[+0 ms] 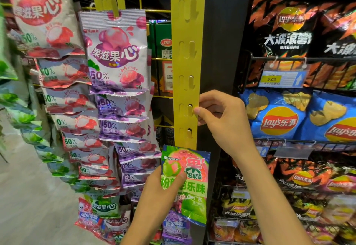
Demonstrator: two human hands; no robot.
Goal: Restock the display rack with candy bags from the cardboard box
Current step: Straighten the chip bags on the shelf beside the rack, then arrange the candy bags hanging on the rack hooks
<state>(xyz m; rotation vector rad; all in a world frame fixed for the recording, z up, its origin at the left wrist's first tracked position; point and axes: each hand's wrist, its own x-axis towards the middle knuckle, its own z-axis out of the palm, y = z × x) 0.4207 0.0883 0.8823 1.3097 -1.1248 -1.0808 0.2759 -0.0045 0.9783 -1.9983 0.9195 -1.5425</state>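
Risk: candy bag point(194, 188) missing its hook point(189, 133).
Grips: left hand point(159, 192) clamps it; right hand point(225, 121) pinches yellow strip point(185, 61), which may sway.

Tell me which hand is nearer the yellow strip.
Right. The right hand pinches the yellow strip at its right edge, near the lower end. The left hand is below the strip's end, holding a green bag.

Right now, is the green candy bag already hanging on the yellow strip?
No, the left hand holds the green candy bag just under the yellow strip, whose visible hooks are bare.
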